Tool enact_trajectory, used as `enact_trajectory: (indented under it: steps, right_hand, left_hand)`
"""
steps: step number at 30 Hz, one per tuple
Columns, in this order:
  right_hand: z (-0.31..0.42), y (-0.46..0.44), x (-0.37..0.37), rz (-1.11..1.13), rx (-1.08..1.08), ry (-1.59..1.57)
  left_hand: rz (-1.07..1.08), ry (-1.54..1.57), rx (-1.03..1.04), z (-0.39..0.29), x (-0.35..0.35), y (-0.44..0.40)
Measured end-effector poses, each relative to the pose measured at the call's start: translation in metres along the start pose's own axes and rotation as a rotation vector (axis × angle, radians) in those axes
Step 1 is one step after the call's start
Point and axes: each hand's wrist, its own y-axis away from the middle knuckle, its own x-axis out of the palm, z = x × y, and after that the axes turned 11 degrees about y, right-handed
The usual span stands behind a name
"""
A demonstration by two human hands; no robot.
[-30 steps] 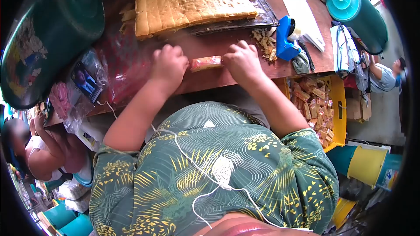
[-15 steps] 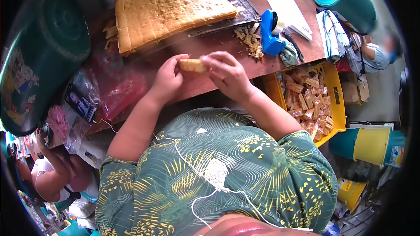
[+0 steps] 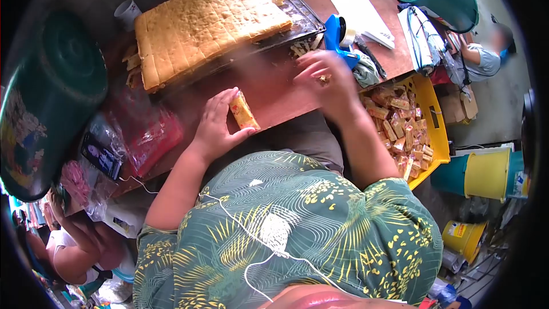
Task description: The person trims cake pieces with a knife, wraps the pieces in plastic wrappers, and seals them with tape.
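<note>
My left hand holds a wrapped cake bar between thumb and fingers, over the front edge of the brown table. To the right, my right hand is raised near the blue tape dispenser and is smeared by motion. Its fingers look curled, and a small yellowish bit shows by them, too blurred to name. Behind both hands a large scored slab of cake lies on a dark tray. Cake scraps lie beside the dispenser.
A yellow crate of wrapped bars stands right of my body. Green drums stand at the left and back right. Red plastic wrappers lie at the left. White paper lies behind. One person is at far left, another at right.
The bar was between both hands; now only my left hand holds it, tilted upright. My right hand has moved right towards the dispenser. The view has shifted, so the table appears further left.
</note>
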Motion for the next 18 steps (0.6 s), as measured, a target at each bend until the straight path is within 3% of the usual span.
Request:
enact_trajectory:
  steps: [1, 2, 3, 4, 6, 8, 9, 12, 13, 15, 16, 18]
  right_hand:
    - [-0.022, -0.005, -0.024, -0.164, 0.044, 0.03]
    - [-0.051, -0.01, -0.049, -0.267, 0.237, 0.064]
    - [-0.066, -0.014, -0.074, -0.308, 0.291, 0.332]
    - [-0.103, -0.017, -0.092, -0.185, 0.393, 0.089]
    - [-0.124, -0.021, -0.103, -0.011, 0.649, 0.043]
    - [-0.094, -0.036, -0.09, 0.04, 0.966, 0.032]
    - [-0.108, -0.038, -0.087, 0.039, 0.931, -0.004]
    - [-0.135, -0.03, -0.07, -0.103, 0.422, 0.061]
    - [-0.114, -0.025, -0.062, -0.274, 0.317, 0.217]
    - [-0.078, -0.007, -0.059, -0.255, 0.25, 0.454]
    - [-0.078, 0.003, -0.059, -0.248, 0.161, 0.586]
    - [-0.106, 0.024, -0.062, -0.198, 0.181, 0.769]
  left_hand:
    - [0.006, 0.009, 0.003, 0.0, 0.0, 0.0]
    - [0.013, 0.019, 0.006, 0.0, -0.001, 0.0]
    - [0.012, 0.02, 0.002, 0.0, -0.001, 0.0]
    - [0.014, 0.022, 0.001, -0.001, -0.001, 0.0]
    - [0.015, 0.025, 0.008, -0.002, -0.001, -0.001]
    - [0.013, 0.033, 0.012, 0.001, 0.0, -0.001]
    - [0.009, 0.035, 0.01, 0.0, 0.001, 0.0]
    - [0.01, 0.04, -0.002, -0.001, -0.001, 0.0]
    - [0.015, 0.044, -0.009, -0.003, -0.002, -0.001]
    - [0.016, 0.051, -0.018, -0.003, -0.003, 0.0]
    - [0.016, 0.054, -0.017, -0.003, -0.003, 0.001]
    - [0.022, 0.062, -0.023, -0.001, -0.003, 0.0]
